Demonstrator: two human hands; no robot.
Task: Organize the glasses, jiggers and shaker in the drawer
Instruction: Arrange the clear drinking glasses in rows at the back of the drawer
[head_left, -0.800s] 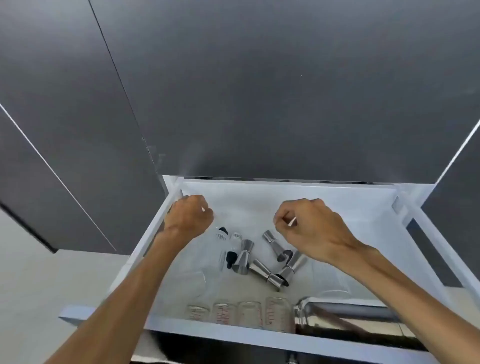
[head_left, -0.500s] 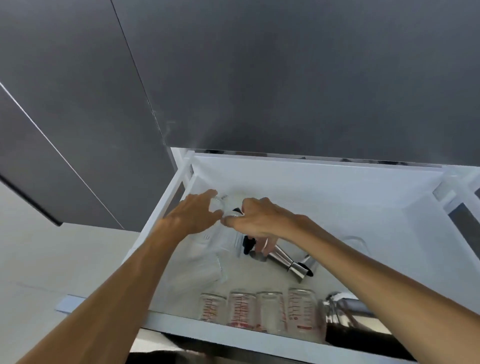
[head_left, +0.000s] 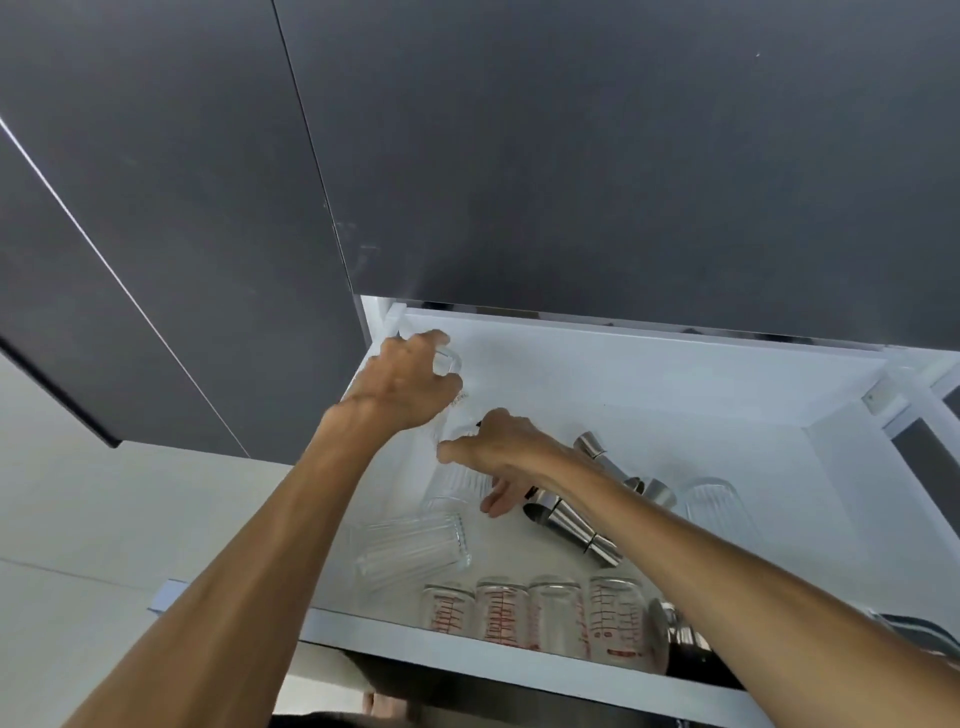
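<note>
The white drawer stands pulled out below me. My left hand is closed around a small clear glass at the drawer's back left corner. My right hand hangs over an upright ribbed glass, thumb at its rim and fingers curled beside it; whether it grips is unclear. Another ribbed glass lies on its side, and a third stands at the right. Steel jiggers lie mid-drawer. Several red-marked measuring glasses line the front wall. The steel shaker lies front right, partly hidden by my arm.
Dark cabinet fronts rise above the drawer and overhang its back edge. Pale floor lies to the left. The back right of the drawer floor is bare white. A small black-tipped item pokes out under my right hand.
The view has tilted and shifted left. My left hand has carried the small clear glass to the back left corner. My right hand has moved down over the upright ribbed glass.
</note>
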